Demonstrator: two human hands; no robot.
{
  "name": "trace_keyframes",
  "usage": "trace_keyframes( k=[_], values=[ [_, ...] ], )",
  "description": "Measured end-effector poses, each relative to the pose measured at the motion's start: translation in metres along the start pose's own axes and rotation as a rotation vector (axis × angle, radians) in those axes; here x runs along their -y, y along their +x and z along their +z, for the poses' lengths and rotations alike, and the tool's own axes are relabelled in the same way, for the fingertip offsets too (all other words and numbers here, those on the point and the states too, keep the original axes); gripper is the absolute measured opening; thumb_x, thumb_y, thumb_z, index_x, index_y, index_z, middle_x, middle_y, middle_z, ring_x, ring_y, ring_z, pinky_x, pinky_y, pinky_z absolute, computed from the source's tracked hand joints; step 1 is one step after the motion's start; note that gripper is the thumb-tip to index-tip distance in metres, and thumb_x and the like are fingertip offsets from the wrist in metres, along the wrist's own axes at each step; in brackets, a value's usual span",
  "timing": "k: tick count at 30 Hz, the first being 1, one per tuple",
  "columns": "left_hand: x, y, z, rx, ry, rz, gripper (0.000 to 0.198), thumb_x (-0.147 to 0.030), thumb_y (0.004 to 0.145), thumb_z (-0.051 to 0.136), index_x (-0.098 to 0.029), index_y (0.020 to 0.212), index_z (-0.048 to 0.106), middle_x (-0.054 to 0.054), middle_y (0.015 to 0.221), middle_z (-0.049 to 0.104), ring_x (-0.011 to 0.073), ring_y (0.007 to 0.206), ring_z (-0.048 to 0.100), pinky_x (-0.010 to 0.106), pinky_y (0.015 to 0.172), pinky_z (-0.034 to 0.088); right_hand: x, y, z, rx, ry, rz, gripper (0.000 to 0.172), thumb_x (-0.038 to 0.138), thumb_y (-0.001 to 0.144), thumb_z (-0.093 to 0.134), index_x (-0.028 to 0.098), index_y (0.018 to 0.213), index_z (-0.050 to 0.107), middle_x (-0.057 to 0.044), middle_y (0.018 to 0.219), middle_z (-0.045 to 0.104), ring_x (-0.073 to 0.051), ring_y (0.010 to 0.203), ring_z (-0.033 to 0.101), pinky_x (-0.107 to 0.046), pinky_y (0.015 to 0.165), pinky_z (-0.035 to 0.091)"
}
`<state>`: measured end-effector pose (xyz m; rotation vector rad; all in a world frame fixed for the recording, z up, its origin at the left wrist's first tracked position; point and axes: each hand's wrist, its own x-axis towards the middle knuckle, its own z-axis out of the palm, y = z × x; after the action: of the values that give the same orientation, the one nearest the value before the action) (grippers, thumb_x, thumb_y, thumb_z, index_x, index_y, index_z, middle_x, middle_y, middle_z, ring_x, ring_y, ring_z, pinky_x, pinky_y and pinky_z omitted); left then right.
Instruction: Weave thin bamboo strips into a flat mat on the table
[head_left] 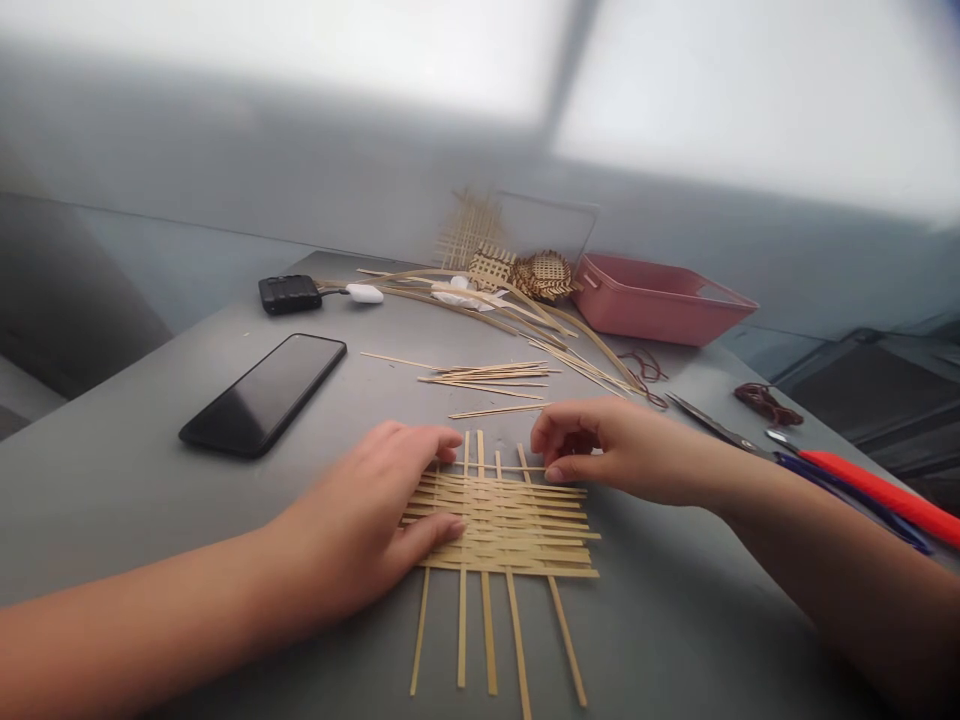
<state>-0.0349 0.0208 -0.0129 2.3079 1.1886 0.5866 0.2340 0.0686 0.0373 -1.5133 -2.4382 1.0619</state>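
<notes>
A partly woven mat (510, 525) of pale bamboo-like strips lies flat on the grey table, its loose lengthwise ends spreading towards me. My left hand (367, 510) holds the mat by its left side, thumb flat on the weave and index finger curved at the far left corner. The left ends of several strips are hidden under that hand. At the far edge, my right hand (600, 450) is closed, thumb and fingers pinching the right end of a thin strip (506, 468). This strip runs crosswise over the lengthwise ones, just beyond the woven rows.
Loose strips (487, 376) lie beyond the mat. A phone (264, 395) is at left, with a black power bank (290, 293) behind it. Woven pieces (544, 274) and a pink basket (667, 300) stand at the back. Scissors (712, 420) and a red-handled tool (877, 490) lie right.
</notes>
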Motion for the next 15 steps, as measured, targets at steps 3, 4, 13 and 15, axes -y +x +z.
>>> trace_keyframes(
  k=[3, 4, 13, 15],
  values=[
    [-0.003, 0.000, -0.002, 0.014, 0.045, 0.037, 0.039, -0.030, 0.090, 0.060, -0.019, 0.126, 0.051, 0.008, 0.117, 0.063, 0.0280, 0.110, 0.056, 0.045, 0.096, 0.048, 0.010, -0.004, 0.002, -0.020, -0.146, 0.001, 0.014, 0.035, 0.084, 0.064, 0.021, 0.084, 0.067, -0.001, 0.082, 0.069, -0.017, 0.075, 0.060, -0.028, 0.066, 0.044],
    [-0.004, -0.001, -0.003, 0.021, 0.064, 0.051, 0.038, -0.030, 0.090, 0.060, -0.018, 0.125, 0.052, 0.008, 0.116, 0.063, 0.0281, 0.110, 0.056, 0.045, 0.095, 0.048, 0.013, -0.006, 0.003, -0.030, -0.192, 0.004, 0.016, 0.037, 0.085, 0.063, 0.022, 0.083, 0.067, -0.001, 0.082, 0.069, -0.018, 0.075, 0.059, -0.029, 0.066, 0.043],
    [-0.008, -0.002, -0.005, 0.041, 0.133, 0.153, 0.034, -0.025, 0.092, 0.057, -0.017, 0.125, 0.052, 0.010, 0.117, 0.062, 0.0276, 0.110, 0.053, 0.042, 0.094, 0.047, 0.024, -0.012, 0.023, -0.059, -0.280, -0.040, 0.033, 0.046, 0.078, 0.077, 0.021, 0.091, 0.059, -0.002, 0.094, 0.063, -0.021, 0.090, 0.056, -0.030, 0.075, 0.042],
    [-0.007, -0.001, -0.005, 0.051, 0.123, 0.163, 0.036, -0.025, 0.093, 0.056, -0.018, 0.127, 0.051, 0.010, 0.118, 0.061, 0.0278, 0.112, 0.052, 0.041, 0.095, 0.047, 0.024, -0.012, 0.025, -0.051, -0.277, -0.037, 0.030, 0.042, 0.079, 0.076, 0.021, 0.090, 0.058, -0.002, 0.092, 0.063, -0.020, 0.088, 0.056, -0.030, 0.073, 0.041]
  ],
)
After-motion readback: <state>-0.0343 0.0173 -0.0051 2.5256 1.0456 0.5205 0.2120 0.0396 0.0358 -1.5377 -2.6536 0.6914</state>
